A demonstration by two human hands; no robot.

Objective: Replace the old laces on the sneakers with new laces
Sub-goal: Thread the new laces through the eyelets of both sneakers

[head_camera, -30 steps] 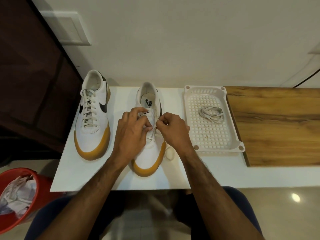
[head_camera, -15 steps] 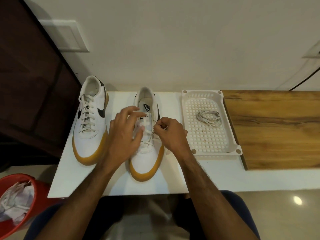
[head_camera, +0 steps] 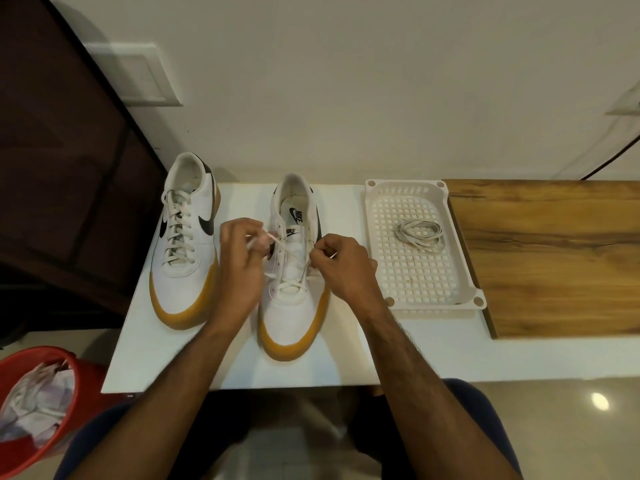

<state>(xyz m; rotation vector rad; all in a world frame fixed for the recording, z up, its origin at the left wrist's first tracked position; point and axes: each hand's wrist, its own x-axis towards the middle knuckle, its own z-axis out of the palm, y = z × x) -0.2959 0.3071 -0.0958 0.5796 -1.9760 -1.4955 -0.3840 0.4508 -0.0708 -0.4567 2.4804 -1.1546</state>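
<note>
CHANGE: left hand (head_camera: 239,261) has drawn its lace end (head_camera: 258,240) out leftward from the middle sneaker (head_camera: 294,268), pinching it; right hand (head_camera: 341,263) pinches the other end | MEANING: likely tightening a crossing | PLACE: white table (head_camera: 173,358) centre, 2nd sneaker (head_camera: 185,244) at left edge, coiled lace (head_camera: 419,234) in tray (head_camera: 464,292) | UNCLEAR: whether this lace is old or new; eyelets under the hands hidden.

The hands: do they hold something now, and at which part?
Both hold the lace of the right-hand sneaker: the left hand pinches one end near its tip, the right hand pinches the other.
</note>
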